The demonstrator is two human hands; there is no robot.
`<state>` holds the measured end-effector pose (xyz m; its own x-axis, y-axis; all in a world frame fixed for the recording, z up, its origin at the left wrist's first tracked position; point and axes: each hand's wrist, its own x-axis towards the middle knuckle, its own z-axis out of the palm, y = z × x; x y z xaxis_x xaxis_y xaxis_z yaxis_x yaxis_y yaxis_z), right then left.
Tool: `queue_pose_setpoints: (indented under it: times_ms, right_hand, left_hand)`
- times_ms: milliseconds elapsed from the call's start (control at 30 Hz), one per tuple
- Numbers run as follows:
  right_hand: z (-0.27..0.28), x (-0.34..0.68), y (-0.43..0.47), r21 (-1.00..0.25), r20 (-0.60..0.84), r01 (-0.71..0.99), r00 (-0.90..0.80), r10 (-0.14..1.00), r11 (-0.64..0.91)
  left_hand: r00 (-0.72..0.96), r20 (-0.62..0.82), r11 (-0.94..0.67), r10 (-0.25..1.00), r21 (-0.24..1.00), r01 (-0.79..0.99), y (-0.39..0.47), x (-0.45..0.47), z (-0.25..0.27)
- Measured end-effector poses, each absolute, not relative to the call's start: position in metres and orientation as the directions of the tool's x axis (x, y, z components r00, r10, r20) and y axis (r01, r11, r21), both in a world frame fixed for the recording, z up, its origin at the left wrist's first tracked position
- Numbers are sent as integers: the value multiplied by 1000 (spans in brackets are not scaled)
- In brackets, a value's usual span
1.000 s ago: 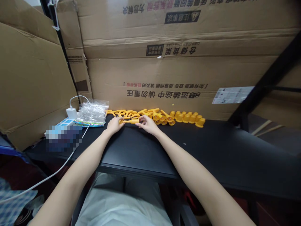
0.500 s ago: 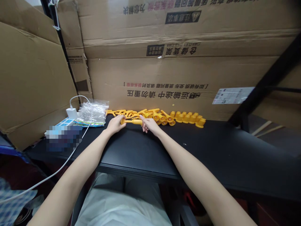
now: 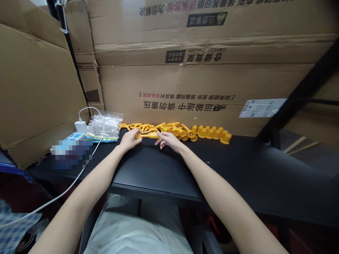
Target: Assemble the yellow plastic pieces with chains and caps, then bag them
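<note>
The right hand's (image 3: pixel 171 141) lower fingers, pinched at the end of the yellow plastic rod (image 3: pixel 150 135) a second ago, then curled, have now loosened and spread just below it; the left hand's (image 3: pixel 130 139) fingertips have edged slightly toward them.

The parts (image 3: pixel 151 135) are yellow, tabletop (image 3: pixel 159 173) black, cardboard (image 3: pixel 169 79) brown, cloth (image 3: pixel 12 236) blue-and-white checked.

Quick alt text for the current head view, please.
The left hand holds a yellow part at a black table, the right hand at its other end. Behind lie yellow pieces, with yellow cups to the right and cardboard beyond.
</note>
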<state>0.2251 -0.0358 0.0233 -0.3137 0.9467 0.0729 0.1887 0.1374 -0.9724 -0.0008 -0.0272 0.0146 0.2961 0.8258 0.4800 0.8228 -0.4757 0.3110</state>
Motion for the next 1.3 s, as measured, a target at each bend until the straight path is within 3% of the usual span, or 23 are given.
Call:
queue_pose_setpoints:
  times_ms: [167,500,733,1300]
  right_hand:
    - [21,217,-35,-973,4,227,-185,983,46]
    - [21,220,-34,-976,-135,201,-229,964,-89]
    - [16,225,-32,-996,-33,83,-258,966,-12]
    - [15,220,-31,-999,-11,47,-178,984,-2]
  left_hand:
    - [302,501,-496,811,316,809,-30,2,16]
    - [308,471,-488,826,325,810,-26,0,15]
    - [299,500,-493,813,316,811,-25,-2,13]
    - [282,532,-502,799,330,800,-24,-2,12]
